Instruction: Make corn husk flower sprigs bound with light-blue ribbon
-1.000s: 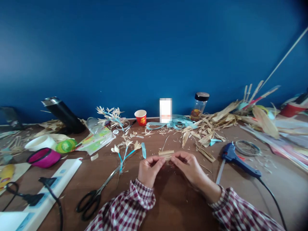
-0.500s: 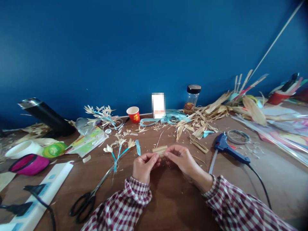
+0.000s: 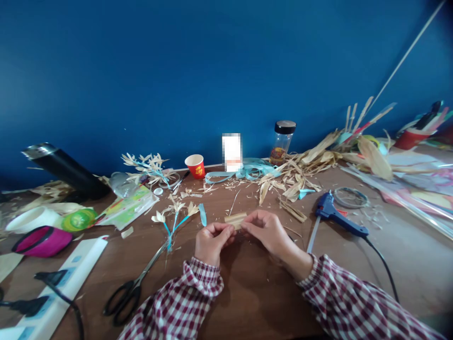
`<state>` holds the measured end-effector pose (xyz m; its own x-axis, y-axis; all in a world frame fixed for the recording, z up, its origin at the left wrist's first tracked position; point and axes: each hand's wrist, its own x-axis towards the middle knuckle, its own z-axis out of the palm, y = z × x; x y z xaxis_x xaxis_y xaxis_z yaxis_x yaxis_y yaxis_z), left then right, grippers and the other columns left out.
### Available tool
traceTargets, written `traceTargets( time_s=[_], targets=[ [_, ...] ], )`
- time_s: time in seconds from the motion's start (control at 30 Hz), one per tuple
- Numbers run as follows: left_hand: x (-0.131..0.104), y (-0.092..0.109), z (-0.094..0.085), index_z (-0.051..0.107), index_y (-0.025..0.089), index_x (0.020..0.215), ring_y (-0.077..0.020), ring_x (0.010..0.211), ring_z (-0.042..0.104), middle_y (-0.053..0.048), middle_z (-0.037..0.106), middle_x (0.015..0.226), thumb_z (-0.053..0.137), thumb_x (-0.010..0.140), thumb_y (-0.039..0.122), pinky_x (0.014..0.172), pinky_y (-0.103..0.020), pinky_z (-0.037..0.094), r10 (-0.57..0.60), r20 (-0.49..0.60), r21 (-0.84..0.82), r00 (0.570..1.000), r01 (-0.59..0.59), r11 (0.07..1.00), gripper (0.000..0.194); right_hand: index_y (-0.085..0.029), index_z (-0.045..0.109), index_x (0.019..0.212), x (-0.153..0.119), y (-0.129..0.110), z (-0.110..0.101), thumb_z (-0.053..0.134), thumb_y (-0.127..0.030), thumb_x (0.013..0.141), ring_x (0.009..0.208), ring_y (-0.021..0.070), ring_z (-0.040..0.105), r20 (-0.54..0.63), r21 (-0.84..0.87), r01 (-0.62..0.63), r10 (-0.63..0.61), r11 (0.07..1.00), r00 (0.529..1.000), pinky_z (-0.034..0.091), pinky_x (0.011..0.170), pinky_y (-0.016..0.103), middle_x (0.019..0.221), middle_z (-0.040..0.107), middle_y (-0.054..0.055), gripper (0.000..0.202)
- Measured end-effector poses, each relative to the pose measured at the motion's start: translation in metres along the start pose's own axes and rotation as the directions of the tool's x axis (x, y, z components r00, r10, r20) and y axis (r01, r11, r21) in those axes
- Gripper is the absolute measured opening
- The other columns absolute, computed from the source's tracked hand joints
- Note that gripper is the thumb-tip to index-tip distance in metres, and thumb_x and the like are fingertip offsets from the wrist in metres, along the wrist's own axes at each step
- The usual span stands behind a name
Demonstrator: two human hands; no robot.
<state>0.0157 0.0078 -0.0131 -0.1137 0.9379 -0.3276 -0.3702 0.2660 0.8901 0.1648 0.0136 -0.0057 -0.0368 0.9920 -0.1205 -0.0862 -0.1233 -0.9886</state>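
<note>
Pale strip of dried husk (image 3: 234,219) spanning between the two hands, above the tabletop (image 3: 255,293). Fingers are covering its ends and lower edge; underside staying unreadable. Left hand (image 3: 211,243) pinching one end, thumb against forefinger; right hand (image 3: 271,236) pinching the other. Husk flowers (image 3: 171,224) and black-handled scissors (image 3: 129,293) lying leftward, blue glue gun (image 3: 336,217) resting rightward.
</note>
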Motion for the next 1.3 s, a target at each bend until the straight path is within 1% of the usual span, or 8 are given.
traceTargets(
  time_s=[0.33, 0.53, 0.77, 0.93, 1.03, 1.1, 1.2, 1.3],
  targets=[
    [0.003, -0.003, -0.002, 0.065, 0.01, 0.062, -0.0103, 0.052, 0.063, -0.003, 0.069, 0.058, 0.084, 0.049, 0.027, 0.053, -0.02, 0.052, 0.032, 0.047, 0.003, 0.998, -0.032, 0.999, 0.029, -0.017, 0.057, 0.071, 0.001, 0.005, -0.002, 0.069, -0.031, 0.068, 0.049, 0.0097, 0.053, 0.025, -0.043, 0.014, -0.013, 0.999, 1.0, 0.038, 0.047, 0.022, 0.056, 0.06, -0.003, 0.018],
    [0.002, -0.002, -0.001, 0.064, 0.011, 0.064, -0.0112, 0.053, 0.063, -0.003, 0.069, 0.057, 0.083, 0.049, 0.03, 0.054, -0.02, 0.053, 0.053, 0.014, 0.033, 0.998, -0.054, 0.998, 0.032, -0.019, 0.053, 0.073, 0.002, 0.005, -0.002, 0.069, -0.031, 0.068, 0.049, 0.01, 0.053, 0.031, -0.022, 0.013, -0.012, 1.0, 0.999, 0.038, 0.047, 0.022, 0.057, 0.06, -0.004, 0.02],
    [0.004, -0.001, -0.002, 0.049, 0.018, 0.081, -0.0156, 0.054, 0.066, 0.001, 0.068, 0.059, 0.082, 0.054, 0.026, 0.053, -0.024, 0.053, 0.085, 0.077, 0.044, 0.993, -0.089, 0.995, 0.044, -0.023, 0.041, 0.076, 0.001, 0.002, -0.002, 0.071, -0.034, 0.065, 0.052, 0.0129, 0.055, -0.003, -0.025, 0.051, -0.051, 0.998, 0.999, 0.04, 0.049, 0.025, 0.057, 0.057, -0.006, 0.034],
    [0.001, 0.001, -0.003, 0.044, 0.02, 0.073, -0.0159, 0.059, 0.067, 0.003, 0.066, 0.062, 0.076, 0.063, 0.026, 0.06, -0.026, 0.054, 0.24, 0.156, 0.069, 0.958, -0.253, 0.965, 0.034, -0.024, 0.036, 0.079, 0.001, 0.002, -0.001, 0.069, -0.036, 0.067, 0.053, 0.0114, 0.053, -0.013, 0.035, 0.058, -0.058, 0.998, 0.998, 0.039, 0.05, 0.023, 0.057, 0.054, -0.008, 0.037],
    [-0.003, 0.002, -0.003, 0.056, 0.018, 0.065, -0.0163, 0.065, 0.067, 0.0, 0.066, 0.066, 0.069, 0.07, 0.025, 0.064, -0.026, 0.053, 0.379, 0.202, 0.218, 0.903, -0.419, 0.881, 0.016, -0.024, 0.036, 0.08, 0.0, 0.001, 0.0, 0.067, -0.034, 0.068, 0.051, 0.0092, 0.048, -0.004, 0.078, 0.069, -0.069, 0.995, 0.998, 0.035, 0.049, 0.022, 0.057, 0.05, -0.01, 0.035],
    [-0.006, 0.002, -0.002, 0.066, 0.017, 0.072, -0.019, 0.073, 0.068, -0.004, 0.07, 0.076, 0.066, 0.073, 0.025, 0.069, -0.029, 0.053, 0.4, 0.231, 0.287, 0.887, -0.455, 0.843, 0.008, -0.024, 0.036, 0.08, -0.001, 0.0, 0.001, 0.067, -0.033, 0.069, 0.051, 0.0088, 0.046, -0.012, 0.057, 0.089, -0.089, 0.994, 0.996, 0.034, 0.048, 0.022, 0.059, 0.049, -0.009, 0.034],
    [-0.008, 0.002, 0.0, 0.067, 0.017, 0.09, -0.0232, 0.083, 0.068, -0.008, 0.072, 0.091, 0.069, 0.071, 0.026, 0.075, -0.033, 0.054, 0.349, 0.255, 0.246, 0.902, -0.41, 0.878, 0.021, -0.024, 0.037, 0.08, -0.003, 0.001, 0.003, 0.066, -0.032, 0.07, 0.053, 0.0099, 0.047, -0.011, 0.005, 0.12, -0.12, 0.993, 0.993, 0.034, 0.048, 0.022, 0.061, 0.049, -0.008, 0.032],
    [-0.008, 0.0, 0.003, 0.054, 0.019, 0.111, -0.0223, 0.08, 0.069, -0.008, 0.072, 0.086, 0.075, 0.065, 0.027, 0.074, -0.033, 0.054, 0.301, 0.222, 0.15, 0.927, -0.338, 0.929, 0.051, -0.024, 0.038, 0.081, -0.005, 0.003, 0.004, 0.064, -0.03, 0.073, 0.055, 0.0108, 0.048, 0.01, -0.037, 0.147, -0.147, 0.988, 0.989, 0.035, 0.049, 0.022, 0.063, 0.05, -0.007, 0.028]
  ],
)
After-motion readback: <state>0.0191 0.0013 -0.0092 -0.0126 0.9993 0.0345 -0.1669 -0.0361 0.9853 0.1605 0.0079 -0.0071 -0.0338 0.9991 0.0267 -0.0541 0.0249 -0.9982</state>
